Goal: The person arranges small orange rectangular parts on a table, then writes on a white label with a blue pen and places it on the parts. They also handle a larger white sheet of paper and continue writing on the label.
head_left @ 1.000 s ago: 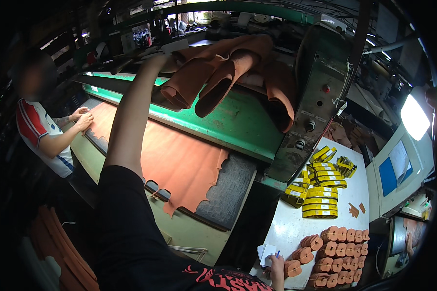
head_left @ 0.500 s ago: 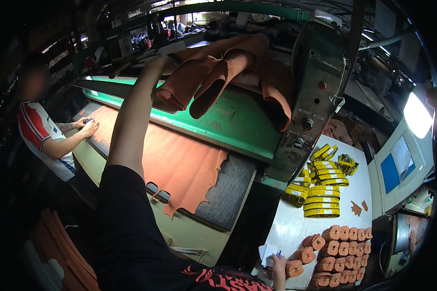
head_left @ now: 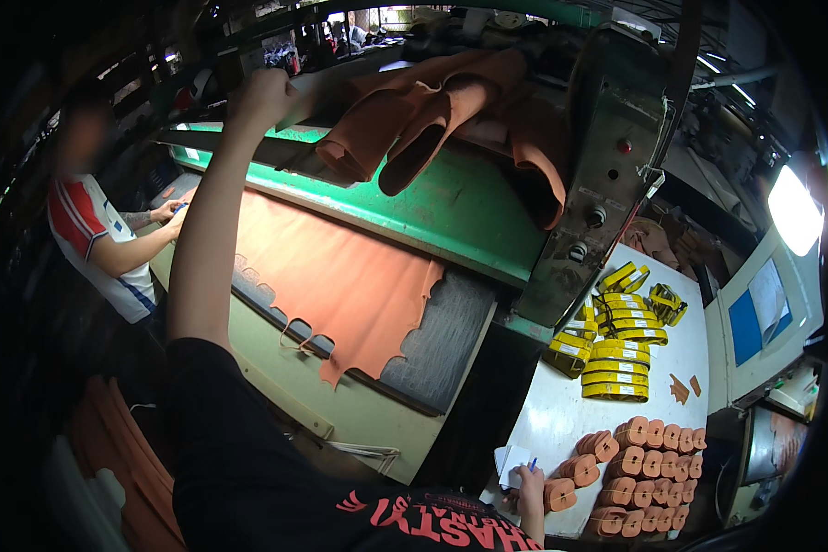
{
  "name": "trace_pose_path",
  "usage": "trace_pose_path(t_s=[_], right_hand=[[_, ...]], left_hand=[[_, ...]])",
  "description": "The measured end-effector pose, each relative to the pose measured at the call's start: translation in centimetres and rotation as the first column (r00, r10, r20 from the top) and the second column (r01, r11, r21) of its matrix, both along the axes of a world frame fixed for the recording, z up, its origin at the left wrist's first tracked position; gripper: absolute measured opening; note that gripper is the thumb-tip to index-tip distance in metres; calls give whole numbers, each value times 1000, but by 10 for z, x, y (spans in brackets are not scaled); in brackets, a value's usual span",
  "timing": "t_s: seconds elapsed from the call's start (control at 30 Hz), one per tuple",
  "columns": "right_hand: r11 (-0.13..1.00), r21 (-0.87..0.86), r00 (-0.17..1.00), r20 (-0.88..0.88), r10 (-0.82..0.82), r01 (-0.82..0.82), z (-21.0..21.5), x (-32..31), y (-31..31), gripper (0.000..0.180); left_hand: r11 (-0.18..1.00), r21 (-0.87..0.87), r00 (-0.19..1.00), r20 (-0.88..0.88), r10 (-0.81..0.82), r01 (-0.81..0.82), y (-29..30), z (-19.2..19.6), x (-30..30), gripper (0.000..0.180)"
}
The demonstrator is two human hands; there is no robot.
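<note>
My left hand (head_left: 265,99) is raised at the upper left, its fingers closed on a flat greyish thing (head_left: 311,99) too blurred to name. Beneath that arm, a big orange-brown leather hide (head_left: 340,285) lies over the dark cutting bed (head_left: 437,354) of a green press (head_left: 442,225). Low on the right, my right hand (head_left: 530,497) grips a blue pen (head_left: 533,465) at a small white notepad (head_left: 511,465). Beside it, bundles of cut leather pieces (head_left: 580,471) sit on a white table (head_left: 543,414).
Yellow cutting dies (head_left: 616,368) and leather scraps (head_left: 679,388) lie farther back on the table. Rolled leather (head_left: 451,120) rests atop the press, beside its control panel (head_left: 593,184). A co-worker (head_left: 110,239) stands at the hide's left end. More leather (head_left: 120,451) hangs lower left.
My left hand and the flat thing have moved up and left, away from the rolled leather. My right hand stays at the notepad with the pen. The view has shifted slightly.
</note>
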State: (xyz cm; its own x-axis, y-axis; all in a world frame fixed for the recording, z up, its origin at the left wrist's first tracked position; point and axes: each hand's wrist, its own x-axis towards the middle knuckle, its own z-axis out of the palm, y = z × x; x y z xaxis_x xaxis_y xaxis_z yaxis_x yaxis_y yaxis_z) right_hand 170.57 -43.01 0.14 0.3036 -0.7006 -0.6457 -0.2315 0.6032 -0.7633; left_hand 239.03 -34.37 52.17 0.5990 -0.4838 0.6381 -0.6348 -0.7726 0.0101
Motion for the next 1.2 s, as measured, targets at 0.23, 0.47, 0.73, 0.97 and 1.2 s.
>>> trace_pose_path(t_s=[0.23,0.47,0.73,0.97,1.2], right_hand=[[998,3,998,-3,56,-56,-3,6,-3,27],[991,-45,992,24,124,-123,0,-4,0,27],[953,-91,956,38,292,-288,0,-10,6,33],[857,-32,831,225,508,-515,48,-55,31,38],[858,-61,836,197,512,-511,84,-209,-1,42]], left_hand=[[843,-526,901,413,134,115,115,13,-82,34],[411,-667,771,615,-168,621,202,-3,-201,24],[636,-516,735,667,-122,574,247,-63,-339,23],[635,-491,784,529,-326,596,170,-106,-416,19],[680,-541,869,294,-398,495,59,-179,-524,10]])
